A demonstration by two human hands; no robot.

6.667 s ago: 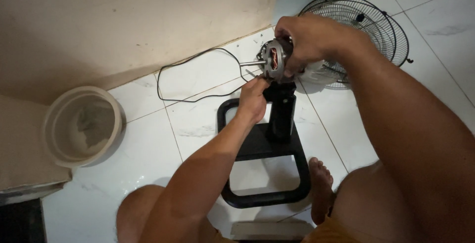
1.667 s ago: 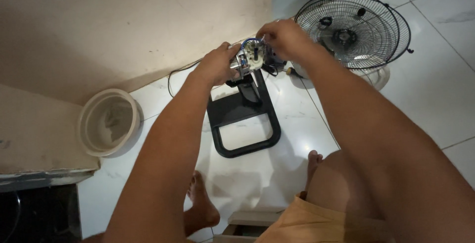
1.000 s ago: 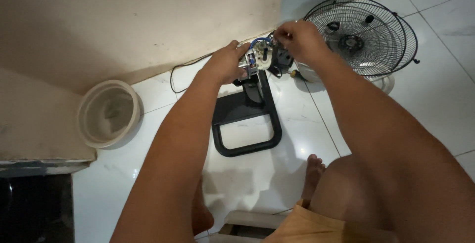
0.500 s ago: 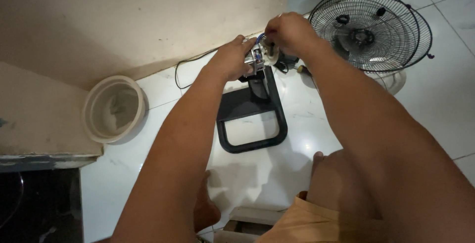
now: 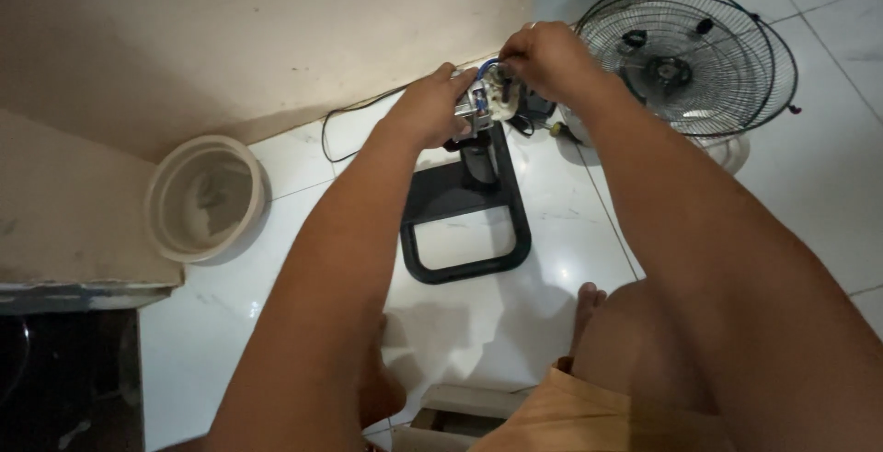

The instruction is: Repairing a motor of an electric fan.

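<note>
A bare fan motor (image 5: 488, 102) with blue and white wires sits atop a black post on a black loop-shaped stand base (image 5: 464, 217). My left hand (image 5: 430, 110) grips the motor's left side. My right hand (image 5: 544, 57) pinches the top right of the motor, at the wires. Both forearms reach forward over my knees and hide part of the floor.
A round black wire fan guard (image 5: 685, 57) lies on the white tiled floor at the right. A black cord (image 5: 348, 114) runs along the beige wall. A cream round tub (image 5: 204, 196) sits at the left beside a low ledge. My bare feet rest near the stand.
My view has shifted over the last seconds. My left hand has moved from the post up to the motor's side. Both hands stay at the motor, with small finger movements at the wires.
</note>
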